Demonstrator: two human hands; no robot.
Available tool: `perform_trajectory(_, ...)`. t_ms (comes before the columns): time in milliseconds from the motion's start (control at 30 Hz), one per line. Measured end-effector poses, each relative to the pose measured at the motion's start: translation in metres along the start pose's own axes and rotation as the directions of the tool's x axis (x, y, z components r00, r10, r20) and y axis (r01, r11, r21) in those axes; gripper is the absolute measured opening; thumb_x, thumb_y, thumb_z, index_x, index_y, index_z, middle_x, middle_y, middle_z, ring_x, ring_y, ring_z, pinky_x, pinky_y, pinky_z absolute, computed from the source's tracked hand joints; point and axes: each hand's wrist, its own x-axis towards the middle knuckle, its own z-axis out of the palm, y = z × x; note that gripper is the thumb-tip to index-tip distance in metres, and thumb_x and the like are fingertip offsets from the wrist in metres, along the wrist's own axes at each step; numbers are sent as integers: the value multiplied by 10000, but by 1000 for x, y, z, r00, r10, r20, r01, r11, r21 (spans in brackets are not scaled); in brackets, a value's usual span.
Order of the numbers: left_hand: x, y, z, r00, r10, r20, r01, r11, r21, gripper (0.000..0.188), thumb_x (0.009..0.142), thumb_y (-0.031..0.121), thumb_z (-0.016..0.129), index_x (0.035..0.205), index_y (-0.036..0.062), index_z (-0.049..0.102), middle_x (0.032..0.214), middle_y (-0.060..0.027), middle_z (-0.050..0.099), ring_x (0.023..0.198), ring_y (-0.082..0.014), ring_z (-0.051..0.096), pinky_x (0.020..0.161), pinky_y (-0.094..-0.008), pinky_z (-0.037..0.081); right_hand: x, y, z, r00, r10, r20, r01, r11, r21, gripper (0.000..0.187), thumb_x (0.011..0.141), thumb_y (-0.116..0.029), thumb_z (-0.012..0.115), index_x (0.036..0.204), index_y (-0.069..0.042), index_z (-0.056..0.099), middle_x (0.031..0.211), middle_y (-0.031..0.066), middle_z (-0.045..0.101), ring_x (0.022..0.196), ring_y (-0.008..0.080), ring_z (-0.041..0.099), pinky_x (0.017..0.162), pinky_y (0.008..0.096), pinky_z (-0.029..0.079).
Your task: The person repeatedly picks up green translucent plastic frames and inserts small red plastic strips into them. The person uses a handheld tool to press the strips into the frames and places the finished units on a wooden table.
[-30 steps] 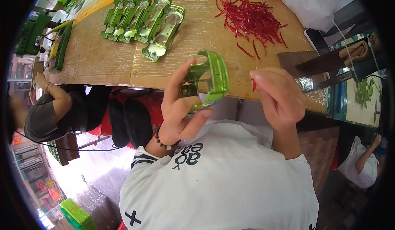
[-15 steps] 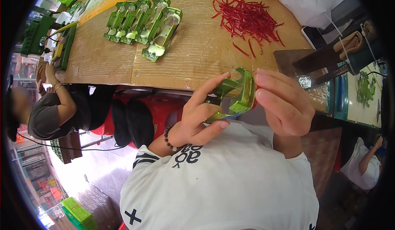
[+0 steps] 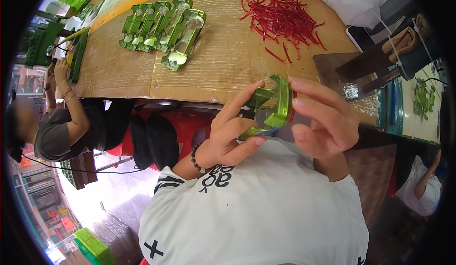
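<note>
My left hand [image 3: 232, 139] grips a glossy green plastic shell [image 3: 284, 99], shaped like a toy car body, over the table's near edge. Its fingers and thumb close around the shell's left end, with the inner cut-outs partly in view. At the right end my right hand [image 3: 327, 118] has its fingers stretched out, the fingertips touching or very near the shell and the thumb apart below. A bit of red shows at that end beside the fingertips; what it belongs to is mostly hidden. Several similar green shells [image 3: 184, 37] lie in a row on the table [image 3: 213, 70].
A heap of thin red strips [image 3: 280, 18] lies on the far right of the table. Beyond it sit a white plastic bag [image 3: 349, 4] and a dark tool with a brown grip [image 3: 403, 44]. At left, a person [image 3: 66, 127] works by a green machine [image 3: 42, 42]; a red stool [image 3: 190, 127] stands below.
My right thumb has come away from the fingers, and the right hand has opened a little at the shell's end. My left hand keeps its hold. The person at left has moved their hands.
</note>
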Motion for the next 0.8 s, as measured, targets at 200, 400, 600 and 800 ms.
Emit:
perform_trajectory(200, 2, -2, 0, 997, 74, 2, -73, 994, 86, 232, 760, 218, 665, 836, 26, 558, 1258, -392, 378, 1068, -456, 506, 883, -417, 421, -9, 3, 9, 992, 1, -127, 2, 1000, 19, 344, 658, -134, 791, 921, 14, 625, 957, 188, 640, 815, 262, 661, 666, 293, 557)
perform_trajectory(400, 0, -6, 3, 995, 103, -16, -101, 991, 84, 243, 766, 232, 661, 844, 28, 555, 1251, -401, 379, 1064, -467, 507, 872, -423, 426, -10, 7, 12, 994, -8, -105, 14, 998, 55, 415, 643, -204, 811, 938, 15, 619, 958, 187, 640, 838, 283, 657, 700, 315, 557)
perform_trajectory(600, -5, -5, 7, 999, -37, -31, 36, 999, -17, 253, 787, 234, 649, 867, 14, 551, 1264, -406, 359, 1106, -481, 478, 899, -434, 410, -18, 7, 27, 984, -63, -168, 59, 998, -28, 483, 625, -217, 821, 1003, -12, 601, 1023, 204, 610, 925, 313, 628, 736, 354, 553)
perform_trajectory(800, -6, -5, 8, 995, -86, -50, 82, 993, -80, 250, 815, 213, 631, 896, -6, 542, 1288, -406, 331, 1171, -482, 430, 940, -433, 381, -22, 11, 22, 997, -57, -50, 54, 997, -58, 572, 650, -210, 815, 1090, 22, 532, 1092, 307, 547, 968, 390, 601, 784, 409, 538)
